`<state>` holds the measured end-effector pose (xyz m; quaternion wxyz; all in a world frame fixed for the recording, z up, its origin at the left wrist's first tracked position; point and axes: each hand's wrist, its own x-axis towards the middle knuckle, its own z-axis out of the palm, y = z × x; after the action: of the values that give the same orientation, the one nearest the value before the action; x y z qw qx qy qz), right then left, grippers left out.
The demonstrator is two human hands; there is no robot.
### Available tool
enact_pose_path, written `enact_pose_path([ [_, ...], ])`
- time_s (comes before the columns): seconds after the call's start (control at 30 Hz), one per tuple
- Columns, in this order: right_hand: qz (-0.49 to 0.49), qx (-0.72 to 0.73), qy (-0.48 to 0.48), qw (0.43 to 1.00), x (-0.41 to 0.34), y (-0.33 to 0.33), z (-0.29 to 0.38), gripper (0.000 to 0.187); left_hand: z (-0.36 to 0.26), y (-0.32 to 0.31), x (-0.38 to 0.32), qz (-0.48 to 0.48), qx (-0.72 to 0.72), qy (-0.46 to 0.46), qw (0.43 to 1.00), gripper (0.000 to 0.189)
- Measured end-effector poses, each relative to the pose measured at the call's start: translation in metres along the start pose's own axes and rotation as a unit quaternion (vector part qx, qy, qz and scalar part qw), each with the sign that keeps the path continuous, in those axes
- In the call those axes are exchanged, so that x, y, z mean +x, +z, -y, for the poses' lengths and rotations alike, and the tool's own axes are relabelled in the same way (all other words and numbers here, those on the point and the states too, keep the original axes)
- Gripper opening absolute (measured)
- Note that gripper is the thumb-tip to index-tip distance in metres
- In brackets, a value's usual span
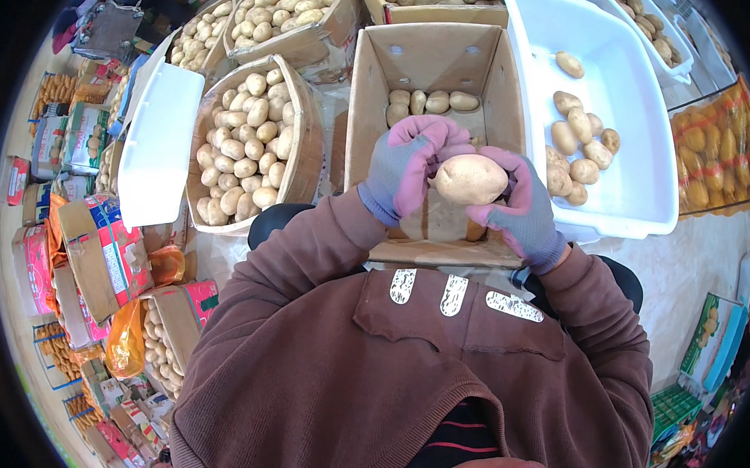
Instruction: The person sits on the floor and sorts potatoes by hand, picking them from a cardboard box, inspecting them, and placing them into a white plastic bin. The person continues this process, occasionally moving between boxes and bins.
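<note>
Both hands wear grey knitted gloves with pink palms and meet over an open cardboard box (426,40). My right hand (518,206) grips a large pale potato (472,179) from its right side. My left hand (413,163) is at the potato's left end, its fingers curled; whether it holds something of its own I cannot tell. Several potatoes (437,102) lie along the far end inside the box, and part of another shows beneath my right hand. The rest of the box floor is partly hidden by the hands.
To the right stands a white plastic tub (637,204) with several loose potatoes (580,121). On the left are a full carton of potatoes (245,145) and an upright white plastic lid or tub (158,146). Filled mesh bags (716,150) lie far right; stacked cartons (103,258) stand far left.
</note>
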<state>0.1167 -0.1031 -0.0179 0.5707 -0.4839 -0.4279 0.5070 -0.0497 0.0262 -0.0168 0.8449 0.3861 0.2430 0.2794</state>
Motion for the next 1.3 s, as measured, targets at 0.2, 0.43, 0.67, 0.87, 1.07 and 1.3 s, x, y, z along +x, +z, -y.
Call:
enact_pose_path([
  [0.2,-0.058,-0.101,-0.025,0.993,0.001,-0.008,0.0,0.075,-0.01,0.007,-0.012,0.008,0.248,0.075,0.966,0.029],
  [0.43,-0.067,0.006,0.001,0.998,-0.004,0.003,-0.002,0.072,0.0,0.004,-0.02,-0.004,0.326,0.223,0.919,0.014],
  [0.67,-0.075,-0.396,-0.27,0.875,-0.003,-0.005,0.003,0.057,-0.011,0.002,-0.008,-0.041,0.036,-0.065,0.996,0.034],
  [0.87,-0.061,-0.271,-0.16,0.947,0.002,-0.008,0.002,0.063,-0.003,0.002,-0.016,0.14,0.102,-0.038,0.984,0.05],
  [1.07,0.033,-0.009,-0.04,0.999,-0.003,-0.014,0.001,0.082,0.0,0.003,-0.015,0.107,0.092,-0.041,0.989,0.049],
  [1.3,0.008,-0.021,0.011,1.0,-0.005,-0.011,0.003,0.082,-0.001,0.014,-0.018,0.042,0.061,-0.094,0.993,0.046],
])
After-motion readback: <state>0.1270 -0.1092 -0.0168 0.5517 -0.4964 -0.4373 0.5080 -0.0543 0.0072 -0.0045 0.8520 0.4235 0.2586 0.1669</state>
